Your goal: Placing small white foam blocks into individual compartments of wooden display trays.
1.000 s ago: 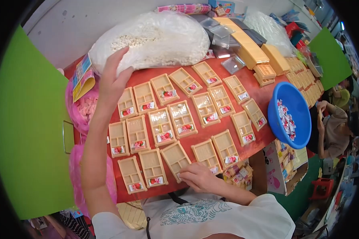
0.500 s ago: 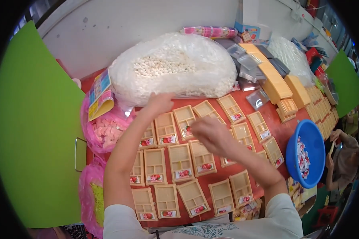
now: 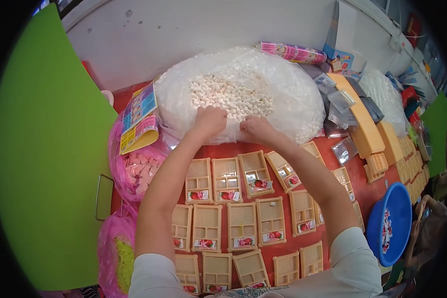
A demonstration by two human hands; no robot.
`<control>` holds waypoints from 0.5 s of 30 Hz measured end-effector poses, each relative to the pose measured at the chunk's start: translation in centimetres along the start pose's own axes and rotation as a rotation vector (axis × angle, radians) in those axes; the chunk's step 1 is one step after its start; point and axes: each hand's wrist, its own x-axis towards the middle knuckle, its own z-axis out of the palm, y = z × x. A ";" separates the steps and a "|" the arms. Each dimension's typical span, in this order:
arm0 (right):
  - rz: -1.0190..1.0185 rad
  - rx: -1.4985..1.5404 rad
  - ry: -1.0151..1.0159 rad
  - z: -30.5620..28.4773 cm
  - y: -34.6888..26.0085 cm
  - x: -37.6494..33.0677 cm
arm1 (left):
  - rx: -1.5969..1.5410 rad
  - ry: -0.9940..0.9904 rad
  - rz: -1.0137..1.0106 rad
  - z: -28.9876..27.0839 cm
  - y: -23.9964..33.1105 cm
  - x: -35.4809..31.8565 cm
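Observation:
A large clear plastic bag [image 3: 298, 97] full of small white pieces [image 3: 231, 94] lies against the wall, its mouth spread open. My left hand [image 3: 212, 120] is closed on the bag's front rim, fingers curled. A short way to its right, my right hand [image 3: 257, 129] also grips that rim, fingertips pressed together. Whether either hand also has white pieces in it is hidden. Below my arms, rows of pale wooden-looking trays [image 3: 207, 218] with compartments cover the red table [image 3: 218, 150]. Most trays hold a small strawberry-printed packet [image 3: 244, 242]; one has a white piece [image 3: 272, 203] at its top.
Pink bags with pink pieces [image 3: 143, 171] and yellow-green shreds [image 3: 125, 263] stand at left, beside a green panel [image 3: 54, 164]. A blue basin [image 3: 397, 218] of packets is at right. Clear cases [image 3: 341, 101] and stacked trays [image 3: 365, 126] lie behind it. Another person's hand [image 3: 421, 208] shows far right.
My right hand has moved from over the trays up to the bag, and both hands now meet its front rim. The bag's mouth is wider, showing more white pieces. The view has shifted.

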 end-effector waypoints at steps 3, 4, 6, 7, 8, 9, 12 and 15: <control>-0.026 0.196 -0.127 -2.3 0.7 0.8 | 0.011 -0.075 0.066 -1.2 -0.2 -1.4; -0.021 0.319 -0.177 -3.3 0.6 1.9 | -0.053 0.003 0.077 -1.3 -1.3 -0.8; 0.185 0.431 -0.001 -5.0 0.1 4.0 | -0.234 0.182 0.068 -1.3 -2.3 1.2; 0.233 0.487 0.105 -5.0 1.2 5.0 | -0.354 0.292 0.056 -1.5 -1.5 3.0; 0.295 0.301 0.096 -4.7 2.3 5.9 | -0.368 0.287 0.064 -1.2 -0.6 4.4; 0.353 0.120 0.083 -4.3 2.9 6.6 | -0.600 0.266 -0.089 -0.5 0.0 5.7; 0.407 0.207 0.092 -1.9 -0.4 9.0 | -0.628 0.267 -0.275 1.8 -4.9 8.8; 0.389 0.145 0.241 1.5 2.0 9.8 | -1.003 0.230 -0.337 4.9 -1.4 9.8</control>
